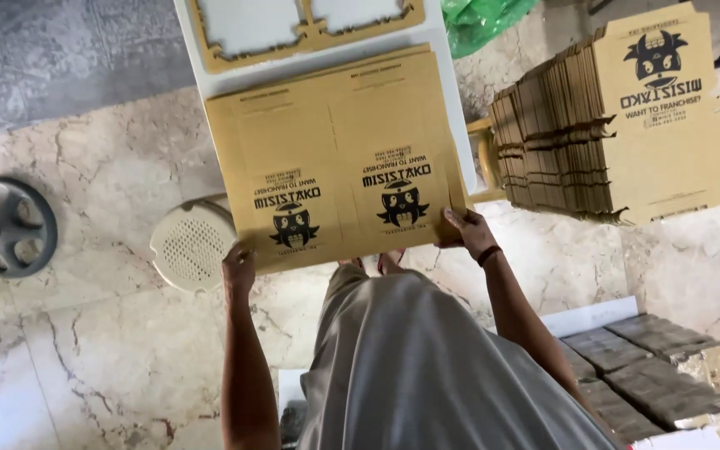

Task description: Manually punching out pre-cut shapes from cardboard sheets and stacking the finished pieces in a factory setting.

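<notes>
A stack of flat brown cardboard sheets (335, 158) with black printed figures lies on a white table (452, 92) in front of me. My left hand (238, 268) grips the stack's near left corner. My right hand (470, 232), with a dark band on the wrist, grips its near right corner. Both hands hold the sheets at the near edge, which overhangs the table.
A tall stack of die-cut brown cardboard blanks (618, 125) stands to the right. A cardboard cut-out frame (310, 29) lies at the table's far end. On the marble floor sit a cream perforated stool seat (192, 242), a dark wheel-shaped piece (6, 227), and wrapped bundles (652, 367) at lower right.
</notes>
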